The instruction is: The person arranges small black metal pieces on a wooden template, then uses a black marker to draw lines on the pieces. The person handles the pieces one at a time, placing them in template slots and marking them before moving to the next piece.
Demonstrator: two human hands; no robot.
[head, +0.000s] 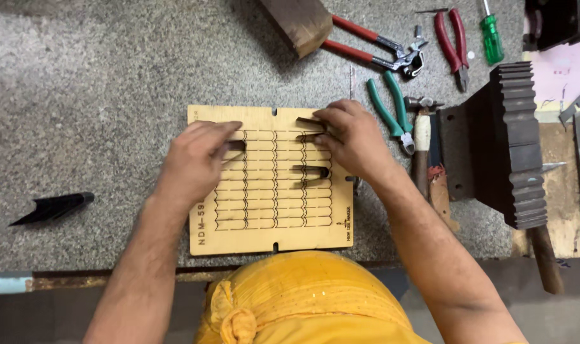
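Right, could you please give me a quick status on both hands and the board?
Left hand and right hand both pressing dark metal strips into the slotted wooden board. Green pliers beside right hand, not obstructing.

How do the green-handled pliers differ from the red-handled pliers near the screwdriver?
The green-handled pliers lie beside the right hand, next to the hammer; the red-handled pliers lie farther off, beside the green screwdriver. Green handles spread wider; red ones sit closer together. Both rest on the speckled table, jaws pointing toward the person.

Three pliers (pixel 392 108), one screwdriver (pixel 492 39), one hammer (pixel 421 137), one wooden board (pixel 264 223).
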